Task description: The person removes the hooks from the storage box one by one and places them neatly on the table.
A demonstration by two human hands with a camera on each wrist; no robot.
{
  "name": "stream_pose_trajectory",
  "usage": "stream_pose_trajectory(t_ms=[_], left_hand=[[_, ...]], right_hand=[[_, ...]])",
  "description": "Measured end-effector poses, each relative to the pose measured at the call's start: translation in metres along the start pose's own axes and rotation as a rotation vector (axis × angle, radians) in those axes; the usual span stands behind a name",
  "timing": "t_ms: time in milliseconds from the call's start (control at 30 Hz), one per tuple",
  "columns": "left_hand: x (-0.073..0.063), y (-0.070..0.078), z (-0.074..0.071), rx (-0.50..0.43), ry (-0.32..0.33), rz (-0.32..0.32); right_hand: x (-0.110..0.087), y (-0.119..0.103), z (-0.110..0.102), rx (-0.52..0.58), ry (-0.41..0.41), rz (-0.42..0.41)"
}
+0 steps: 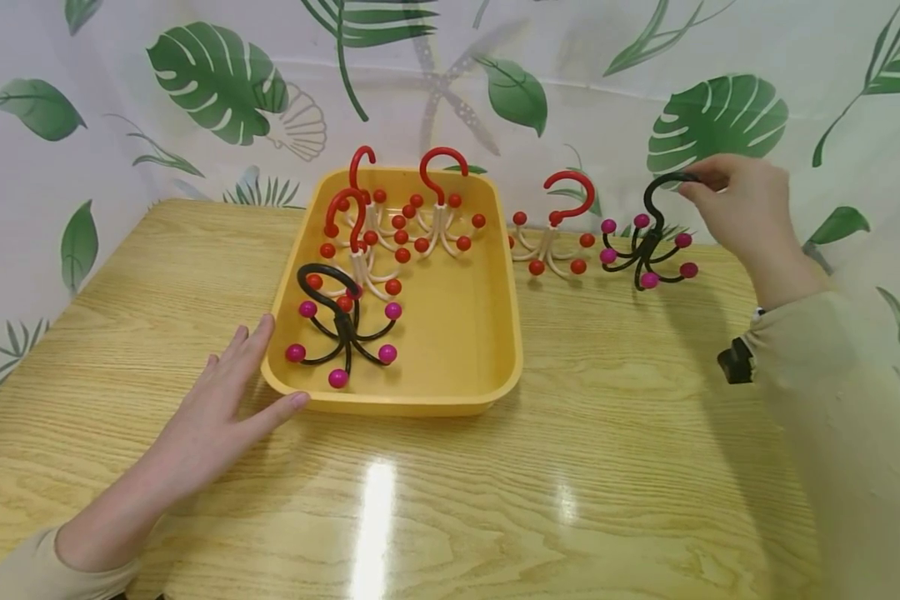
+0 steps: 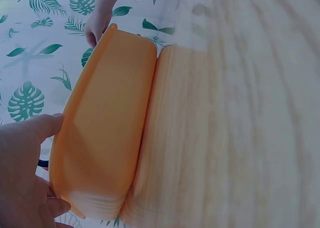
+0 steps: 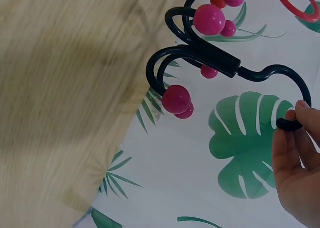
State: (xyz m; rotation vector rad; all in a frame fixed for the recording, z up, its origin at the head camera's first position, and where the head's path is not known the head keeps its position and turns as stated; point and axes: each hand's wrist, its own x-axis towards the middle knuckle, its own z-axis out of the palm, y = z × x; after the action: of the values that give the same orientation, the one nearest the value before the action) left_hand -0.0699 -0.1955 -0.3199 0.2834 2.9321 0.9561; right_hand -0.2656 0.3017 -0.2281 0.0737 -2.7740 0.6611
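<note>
Beige sleeves (image 1: 832,433) lie nearest in the head view, at 4 and 8 o'clock. At 8 o'clock of the yellow tray (image 1: 420,403), the left hand (image 1: 217,417) rests against its near corner, fingers nearly straight and thumb spread wide, grasping nothing; this looks meant to steady the tray on the table (image 1: 645,467). Inside, three red-and-white hangers (image 1: 440,218) stand from 10 to 1 o'clock and a second black hanger (image 1: 343,325) between 7 and 8, all hooks uppermost, probably because the splayed arms serve as feet. Outside, at about 3 o'clock, the right hand (image 1: 750,208) pinches the black hanger (image 1: 648,243) by its hook end, beyond a fourth red-and-white hanger (image 1: 549,242); the slim curl likely gives the easiest hold, clear of the balls. From the left wrist, the thumb meets the tray's rim at 9 o'clock and other fingertips show between 7 and 8, so the hand appears to straddle the corner. From the right wrist, thumb and fingertips nip the hook's tip at 4 o'clock, with the ball-ended arms around 1. Whether those arms bear on the table, I cannot tell.
</note>
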Motion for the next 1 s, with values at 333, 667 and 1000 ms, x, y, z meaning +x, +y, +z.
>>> stream_pose_trajectory(t_ms=[333,667,1000], left_hand=[[0.0,-0.001,0.001,0.001,0.004,0.002],[0.0,-0.001,0.001,-0.003,0.002,0.001],[0.0,0.0,0.0,-0.008,-0.004,-0.007]], right_hand=[[0.008,0.005,0.014,0.002,-0.007,0.016],[0.009,0.006,0.021,0.013,0.013,-0.003],[0.009,0.006,0.022,-0.002,-0.005,-0.006]])
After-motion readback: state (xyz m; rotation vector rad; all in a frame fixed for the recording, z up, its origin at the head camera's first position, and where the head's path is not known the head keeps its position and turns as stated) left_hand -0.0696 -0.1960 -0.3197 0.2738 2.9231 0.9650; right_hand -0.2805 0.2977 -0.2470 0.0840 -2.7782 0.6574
